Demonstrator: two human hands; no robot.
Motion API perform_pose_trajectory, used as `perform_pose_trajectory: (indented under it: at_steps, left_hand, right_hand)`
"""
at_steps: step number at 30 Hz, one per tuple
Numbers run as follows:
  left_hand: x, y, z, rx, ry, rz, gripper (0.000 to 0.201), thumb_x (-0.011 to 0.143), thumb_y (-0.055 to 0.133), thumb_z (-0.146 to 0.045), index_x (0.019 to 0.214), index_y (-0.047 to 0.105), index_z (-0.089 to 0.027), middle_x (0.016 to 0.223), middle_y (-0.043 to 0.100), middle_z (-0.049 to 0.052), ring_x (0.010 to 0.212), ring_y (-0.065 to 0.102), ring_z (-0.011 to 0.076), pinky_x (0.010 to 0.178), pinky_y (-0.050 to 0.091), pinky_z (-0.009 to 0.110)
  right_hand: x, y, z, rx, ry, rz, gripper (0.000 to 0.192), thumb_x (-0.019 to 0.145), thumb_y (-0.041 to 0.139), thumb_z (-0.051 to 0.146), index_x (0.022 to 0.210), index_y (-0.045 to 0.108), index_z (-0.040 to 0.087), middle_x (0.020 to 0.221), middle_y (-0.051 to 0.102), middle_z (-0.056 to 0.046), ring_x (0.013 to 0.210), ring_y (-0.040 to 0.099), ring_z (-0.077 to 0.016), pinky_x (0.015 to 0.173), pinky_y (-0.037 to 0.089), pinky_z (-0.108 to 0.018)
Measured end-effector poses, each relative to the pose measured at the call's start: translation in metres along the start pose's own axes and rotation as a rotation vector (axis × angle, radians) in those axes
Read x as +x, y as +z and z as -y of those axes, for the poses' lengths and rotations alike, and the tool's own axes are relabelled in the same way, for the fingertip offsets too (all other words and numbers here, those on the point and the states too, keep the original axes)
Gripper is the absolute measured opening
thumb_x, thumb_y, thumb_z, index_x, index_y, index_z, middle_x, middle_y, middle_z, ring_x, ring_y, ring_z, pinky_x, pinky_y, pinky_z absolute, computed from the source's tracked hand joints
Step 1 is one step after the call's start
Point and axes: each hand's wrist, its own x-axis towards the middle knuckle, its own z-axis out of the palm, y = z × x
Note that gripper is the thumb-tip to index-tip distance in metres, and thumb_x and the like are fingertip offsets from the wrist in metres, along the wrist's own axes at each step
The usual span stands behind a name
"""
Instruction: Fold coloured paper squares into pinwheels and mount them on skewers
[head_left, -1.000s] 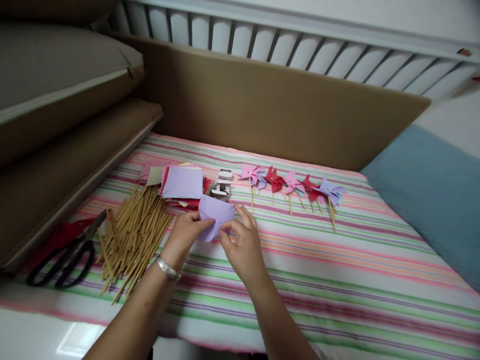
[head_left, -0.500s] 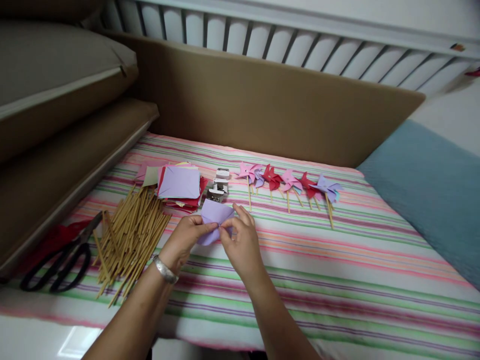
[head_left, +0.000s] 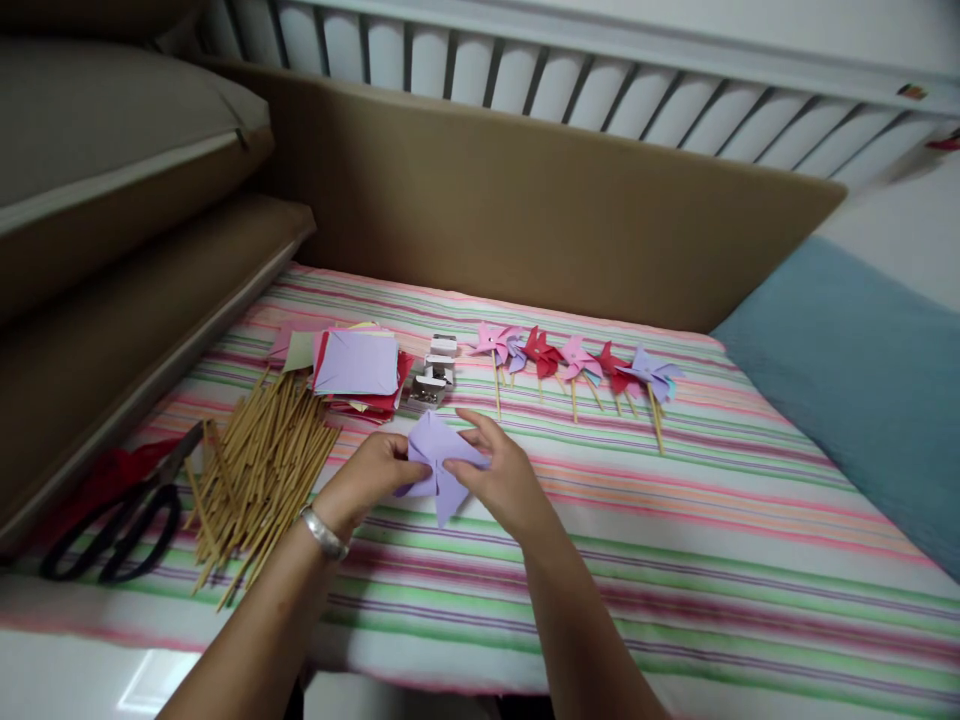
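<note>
Head view. Pinches a lilac paper piece (head_left: 439, 465) from both sides: left hand (head_left: 371, 480) with thumb and fingers closed on its left edge, right hand (head_left: 502, 480) with fingertips pressed on its upper right flap. Holds the piece just above the striped cloth (head_left: 675, 560), in front of the body, with pointed flaps sticking up and down. Looks like folding or shaping of cut paper, midway, flaps not yet gathered. Calls, by the look of it, for a firm hold at the middle while each loose point is handled, without creasing the thin sheet.

Around, same view. To the left, a heap of wooden sticks (head_left: 259, 465), near the left wrist; further left, black scissors (head_left: 112, 525). Beyond the hands, a stack of coloured paper squares (head_left: 358, 365), a small stapler (head_left: 433, 375) just beside it, then a row of finished pinwheels (head_left: 577, 362). Nothing between the hands and these; only the sticks lie close enough to be nudged.
</note>
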Motion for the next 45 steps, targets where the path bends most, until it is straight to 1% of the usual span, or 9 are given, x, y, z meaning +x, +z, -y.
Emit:
perform_pose_trajectory:
  at_steps: [3, 13, 17, 19, 21, 24, 27, 35, 45]
  left_hand:
    - [-0.002, 0.002, 0.0, 0.032, 0.015, 0.077, 0.014, 0.058, 0.065, -0.026, 0.058, 0.062, -0.012, 0.044, 0.043, -0.006, 0.042, 0.032, 0.007, 0.045, 0.021, 0.023]
    - [-0.002, 0.006, 0.002, -0.011, 0.06, 0.167, 0.007, 0.059, 0.067, -0.019, 0.062, 0.065, -0.013, 0.053, 0.055, -0.002, 0.047, 0.042, 0.0085, 0.048, 0.026, 0.022]
    - [-0.003, 0.005, -0.004, -0.103, 0.09, 0.007, 0.022, 0.055, 0.073, -0.017, 0.075, 0.064, -0.014, 0.059, 0.06, -0.002, 0.053, 0.052, 0.0111, 0.052, 0.036, 0.022]
    - [-0.004, 0.006, -0.009, -0.215, 0.121, -0.113, 0.039, 0.055, 0.076, -0.02, 0.091, 0.063, -0.016, 0.068, 0.065, 0.0, 0.063, 0.059, 0.0138, 0.062, 0.043, 0.025]
    - [-0.006, 0.008, -0.011, -0.327, 0.125, -0.126, 0.044, 0.059, 0.076, -0.025, 0.099, 0.062, -0.017, 0.079, 0.068, 0.002, 0.073, 0.063, 0.0158, 0.071, 0.045, 0.028]
    - [-0.007, 0.016, -0.009, -0.399, 0.1, 0.004, 0.037, 0.063, 0.075, -0.028, 0.096, 0.066, -0.015, 0.087, 0.07, 0.006, 0.08, 0.063, 0.0172, 0.074, 0.045, 0.028]
    - [-0.005, 0.023, -0.005, -0.463, 0.103, 0.057, 0.03, 0.063, 0.076, -0.026, 0.091, 0.071, -0.015, 0.088, 0.072, 0.007, 0.078, 0.063, 0.0157, 0.073, 0.045, 0.026]
    - [-0.001, 0.025, -0.003, -0.584, 0.07, -0.013, 0.024, 0.061, 0.078, -0.024, 0.082, 0.073, -0.014, 0.079, 0.073, 0.006, 0.071, 0.064, 0.0141, 0.071, 0.046, 0.025]
    - [-0.002, 0.023, -0.007, -0.607, 0.032, -0.123, 0.02, 0.054, 0.08, -0.025, 0.068, 0.072, -0.013, 0.061, 0.07, 0.003, 0.057, 0.061, 0.0127, 0.059, 0.045, 0.023]
  right_hand:
    - [-0.001, -0.002, -0.002, 0.071, -0.002, 0.163, 0.056, 0.066, 0.063, 0.015, 0.12, 0.054, 0.024, 0.101, 0.067, -0.002, 0.088, 0.063, -0.0192, 0.077, 0.049, -0.031]
    - [0.0, -0.001, -0.006, 0.095, -0.012, 0.208, 0.039, 0.063, 0.058, 0.012, 0.1, 0.065, 0.021, 0.081, 0.065, 0.002, 0.071, 0.058, -0.0164, 0.063, 0.046, -0.026]
    - [0.004, 0.0, -0.008, 0.218, 0.074, 0.127, 0.033, 0.062, 0.06, 0.014, 0.095, 0.065, 0.019, 0.073, 0.063, 0.003, 0.062, 0.055, -0.0138, 0.057, 0.044, -0.024]
    - [0.006, 0.0, -0.01, 0.311, 0.111, 0.025, 0.033, 0.062, 0.062, 0.017, 0.095, 0.064, 0.019, 0.074, 0.064, 0.002, 0.062, 0.057, -0.0145, 0.057, 0.045, -0.025]
    - [0.008, 0.001, -0.012, 0.387, 0.117, -0.094, 0.035, 0.061, 0.065, 0.02, 0.096, 0.063, 0.019, 0.077, 0.066, 0.001, 0.066, 0.058, -0.0162, 0.059, 0.046, -0.027]
    - [0.009, 0.004, -0.014, 0.455, 0.088, -0.209, 0.038, 0.061, 0.068, 0.022, 0.099, 0.063, 0.019, 0.08, 0.067, -0.001, 0.07, 0.06, -0.0179, 0.062, 0.048, -0.028]
    - [0.008, 0.009, -0.012, 0.548, 0.08, -0.204, 0.037, 0.062, 0.068, 0.022, 0.099, 0.062, 0.019, 0.082, 0.069, -0.002, 0.072, 0.061, -0.0182, 0.065, 0.049, -0.029]
    - [0.004, 0.013, -0.004, 0.73, 0.118, -0.139, 0.035, 0.062, 0.07, 0.02, 0.097, 0.061, 0.019, 0.082, 0.07, -0.001, 0.071, 0.064, -0.0185, 0.069, 0.051, -0.032]
    - [0.006, 0.018, -0.006, 0.676, 0.087, -0.075, 0.04, 0.068, 0.067, 0.025, 0.106, 0.057, 0.018, 0.087, 0.068, -0.003, 0.077, 0.064, -0.0191, 0.073, 0.052, -0.034]
